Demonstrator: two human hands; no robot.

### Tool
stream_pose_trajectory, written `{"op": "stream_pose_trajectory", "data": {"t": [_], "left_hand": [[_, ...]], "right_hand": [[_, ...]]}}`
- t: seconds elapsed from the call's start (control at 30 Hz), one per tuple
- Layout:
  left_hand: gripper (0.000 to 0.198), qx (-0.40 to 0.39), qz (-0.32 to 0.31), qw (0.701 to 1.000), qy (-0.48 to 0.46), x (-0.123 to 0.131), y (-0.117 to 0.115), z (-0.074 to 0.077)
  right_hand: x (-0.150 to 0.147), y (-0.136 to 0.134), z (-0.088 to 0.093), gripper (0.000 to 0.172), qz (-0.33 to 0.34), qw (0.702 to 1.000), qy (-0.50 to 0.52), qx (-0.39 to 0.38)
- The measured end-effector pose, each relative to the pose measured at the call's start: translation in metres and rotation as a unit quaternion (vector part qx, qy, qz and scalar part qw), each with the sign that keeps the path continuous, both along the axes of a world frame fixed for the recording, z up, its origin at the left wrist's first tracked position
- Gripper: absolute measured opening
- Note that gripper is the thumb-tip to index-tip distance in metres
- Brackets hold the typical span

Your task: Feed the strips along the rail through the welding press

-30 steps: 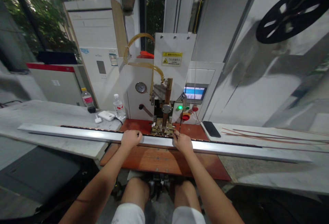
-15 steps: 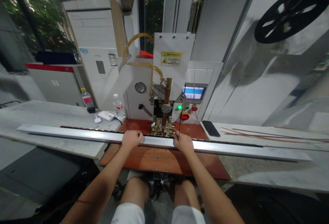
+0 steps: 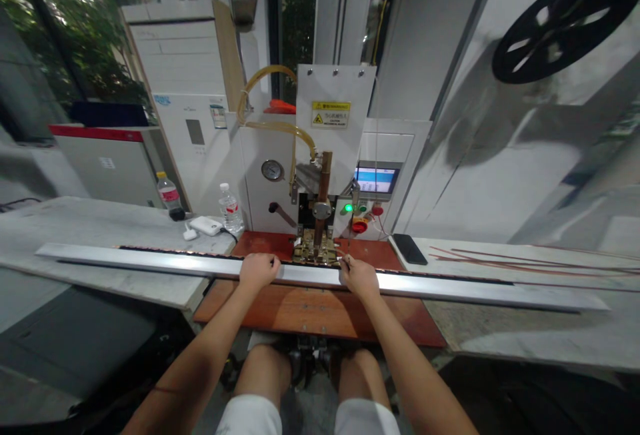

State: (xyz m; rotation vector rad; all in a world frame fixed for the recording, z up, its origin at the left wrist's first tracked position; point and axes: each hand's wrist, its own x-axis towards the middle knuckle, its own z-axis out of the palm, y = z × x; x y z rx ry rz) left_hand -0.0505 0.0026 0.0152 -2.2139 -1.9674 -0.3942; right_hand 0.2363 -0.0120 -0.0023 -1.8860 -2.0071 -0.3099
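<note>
A long silver metal bar (image 3: 435, 290) lies across the front of a white press-like machine (image 3: 335, 98), with a dark strip (image 3: 175, 253) bearing copper-coloured bits along its far edge. My left hand (image 3: 259, 270) is closed over the bar, left of the machine's brass fixture (image 3: 317, 246). To the right of that fixture, my right hand (image 3: 360, 276) is closed on the bar too, its fingertips pinched by the strip. A copper-coloured electrode rod (image 3: 323, 188) points down at the fixture between my hands. What lies under my curled fingers is hidden.
On the left worktop stand a cola bottle (image 3: 171, 196), a clear water bottle (image 3: 231, 207) and a white power bank (image 3: 206, 225). A black phone (image 3: 410, 249) and several thin copper rods (image 3: 500, 258) lie at right. A black reel (image 3: 565, 20) hangs above.
The bar and both hands have shifted very slightly to the right along the machine. Both hands keep their closed hold.
</note>
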Motion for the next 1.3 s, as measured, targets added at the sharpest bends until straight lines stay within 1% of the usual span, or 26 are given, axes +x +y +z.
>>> {"op": "stream_pose_trajectory", "data": {"t": [0.23, 0.4, 0.57, 0.83, 0.93, 1.13, 1.3], "left_hand": [[0.052, 0.004, -0.006, 1.0, 0.014, 0.002, 0.003, -0.002], [0.05, -0.005, 0.002, 1.0, 0.004, 0.002, 0.004, -0.002], [0.05, -0.009, -0.007, 1.0, -0.004, 0.004, 0.005, -0.003], [0.05, -0.015, -0.009, 1.0, 0.007, 0.01, 0.004, 0.001], [0.05, -0.023, 0.002, 1.0, 0.004, 0.012, 0.003, 0.003], [0.049, -0.038, 0.005, 0.999, -0.003, 0.015, 0.003, 0.005], [0.049, -0.039, 0.004, 0.999, 0.002, 0.016, 0.005, 0.004]], "right_hand": [[0.002, 0.001, 0.002, 0.036, -0.001, 1.0, 0.001, -0.007], [0.003, 0.0, 0.003, 0.034, 0.001, 1.0, -0.005, -0.003], [0.004, 0.0, 0.006, 0.032, -0.005, 1.0, -0.002, -0.014], [0.008, 0.001, 0.005, 0.033, -0.017, 1.0, -0.01, -0.015], [0.009, 0.001, 0.005, 0.033, -0.023, 1.0, -0.013, -0.017], [0.01, 0.0, 0.008, 0.032, -0.022, 0.999, -0.017, -0.023], [0.011, 0.0, 0.011, 0.033, -0.022, 0.999, -0.021, -0.033]]}}
